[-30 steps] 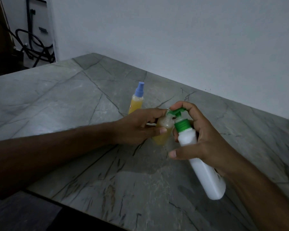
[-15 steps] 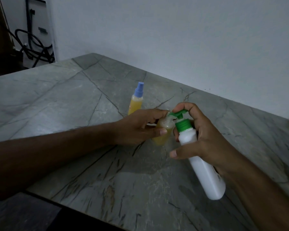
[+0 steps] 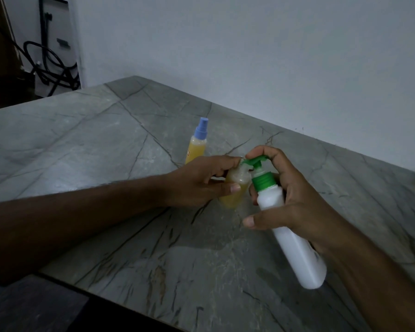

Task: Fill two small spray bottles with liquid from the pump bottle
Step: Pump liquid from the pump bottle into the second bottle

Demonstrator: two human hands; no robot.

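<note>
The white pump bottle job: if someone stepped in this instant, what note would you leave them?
Left hand: holds the small uncapped clear spray bottle, about two thirds full of yellow liquid.
Right hand: grips the tilted white plastic pump bottle with green pump head, forefinger on the pump, spout at the small bottle's mouth.
Done, apparently: second small spray bottle with blue cap, full, standing on the grey marble table.
Left: finish pumping, cap this bottle; its cap is not visible.

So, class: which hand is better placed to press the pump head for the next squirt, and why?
Right. The right hand already grips the white pump bottle, forefinger on its green pump head. The left hand is busy steadying the open spray bottle.
</note>
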